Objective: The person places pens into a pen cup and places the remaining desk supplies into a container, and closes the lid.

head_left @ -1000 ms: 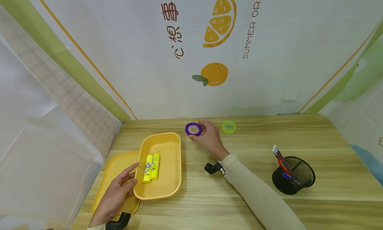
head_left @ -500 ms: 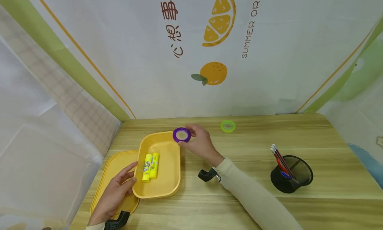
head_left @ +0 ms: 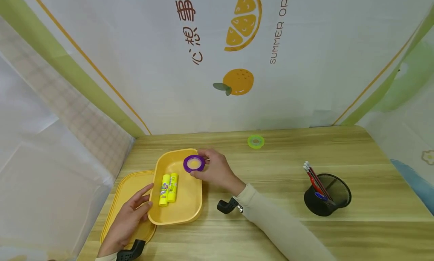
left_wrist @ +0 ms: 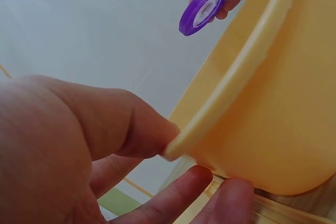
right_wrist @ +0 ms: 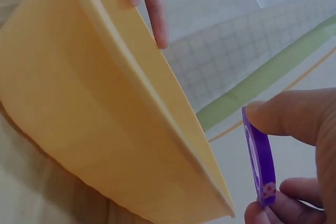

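In the head view my left hand (head_left: pixel 126 220) holds the near-left side of a yellow plastic box (head_left: pixel 184 206). The left wrist view has its thumb on the box rim (left_wrist: pixel 247 72), with fingers lower by the outer wall. Two yellow glue sticks (head_left: pixel 164 191) lie side by side inside. My right hand (head_left: pixel 218 172) pinches a purple roll of tape (head_left: pixel 186 164) by its edge, above the box's far-right part. In the right wrist view, thumb and fingers grip opposite edges of the tape roll (right_wrist: pixel 265 163), which is apart from the rim.
A yellow lid (head_left: pixel 130 187) lies flat, partly beneath the box. Farther back on the wooden table (head_left: pixel 271 200) is a green roll of tape (head_left: pixel 250 142). On the right stands a black mesh pen cup (head_left: pixel 315 206) holding pencils (head_left: pixel 310 171) and pens. A printed curtain (head_left: pixel 288 95) hangs behind.
My right hand has carried the purple roll of tape left and nearer, from beside the box to over its inside. The left hand keeps its place at the box.
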A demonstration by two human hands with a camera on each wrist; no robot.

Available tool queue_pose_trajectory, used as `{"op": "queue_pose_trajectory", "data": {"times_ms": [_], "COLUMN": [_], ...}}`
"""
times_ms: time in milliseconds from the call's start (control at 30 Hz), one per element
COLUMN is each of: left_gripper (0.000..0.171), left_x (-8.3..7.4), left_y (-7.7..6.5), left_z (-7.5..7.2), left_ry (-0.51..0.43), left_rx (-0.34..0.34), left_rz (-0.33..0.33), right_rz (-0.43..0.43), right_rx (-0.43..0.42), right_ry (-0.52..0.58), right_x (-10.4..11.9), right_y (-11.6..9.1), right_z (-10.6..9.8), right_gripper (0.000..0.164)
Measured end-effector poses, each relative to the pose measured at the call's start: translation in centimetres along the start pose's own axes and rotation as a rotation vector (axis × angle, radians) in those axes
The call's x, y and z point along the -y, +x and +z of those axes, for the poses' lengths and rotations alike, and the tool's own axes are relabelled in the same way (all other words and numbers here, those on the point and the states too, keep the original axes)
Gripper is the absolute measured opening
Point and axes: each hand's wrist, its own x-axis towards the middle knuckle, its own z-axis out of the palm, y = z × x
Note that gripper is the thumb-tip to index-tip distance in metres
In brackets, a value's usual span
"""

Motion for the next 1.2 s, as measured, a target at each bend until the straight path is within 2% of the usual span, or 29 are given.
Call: {"op": "queue_pose_trajectory", "data": {"times_ms": [567,800,967,1200], "left_gripper": [0.06,0.06,0.061,0.061], "left_x": [-0.3,-0.3,-0.2,-0.2], "left_y": [-0.3,-0.2,-0.2,-0.3], "left_z": [0.2,0.2,0.1,0.2], "left_ry": [0.0,-0.003,0.001,0.003], "left_rx": [-0.01,-0.011,-0.016,-0.018], "left_rz": [-0.009,0.007,0.0,-0.015], "right_rz": [-0.078,-0.109,-0.131,-0.133], "right_rx": [0.191,0.246,0.264,0.23], "right_ry": [-0.256,-0.408,-0.515,-0.584], "right_x": [1.3,1.8,2.0,1.9], "right_y": [-0.9,-0.6,-0.1,0.6], "right_z": [1.9,2.4,2.9,3.5], "right_gripper": [0.075,0.075,0.074,0.074]}}
